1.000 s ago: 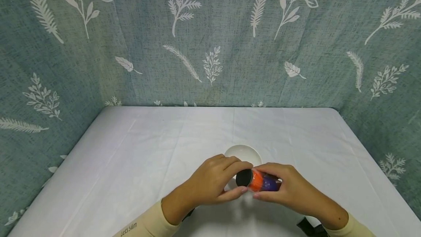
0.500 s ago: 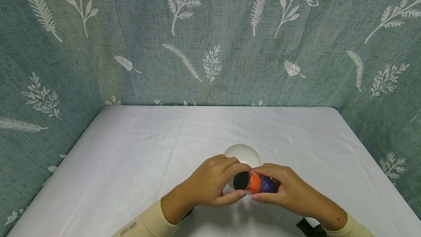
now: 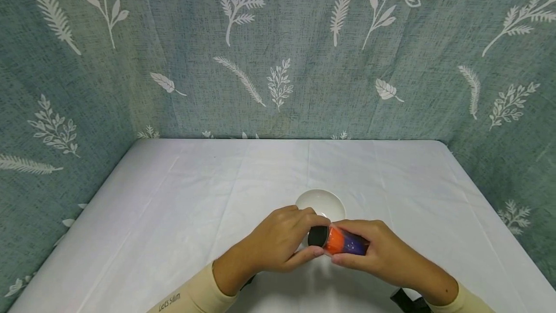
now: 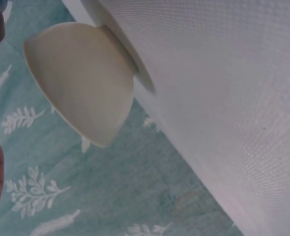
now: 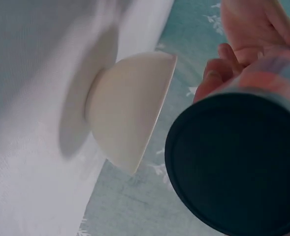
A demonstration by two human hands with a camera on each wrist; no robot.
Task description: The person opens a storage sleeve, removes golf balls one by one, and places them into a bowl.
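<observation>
The left grip (image 3: 280, 241) and right grip (image 3: 374, 244) both pinch a shiny orange-and-purple cylinder (image 3: 340, 241) with a black end, held sideways above the white-covered tabletop (image 3: 195, 187). Just beyond it I see a round, smooth white bowl (image 3: 321, 202) standing upright.

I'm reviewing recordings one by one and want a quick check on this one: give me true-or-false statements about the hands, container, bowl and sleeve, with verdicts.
1. The right hand holds the container. True.
2. The container stands upright on the table. False: it is held tilted over sideways.
3. The container's end by the left hand is black. True.
4. The bowl is upside down. False: its opening faces up.
5. The left sleeve is cream with dark lettering. True.
</observation>
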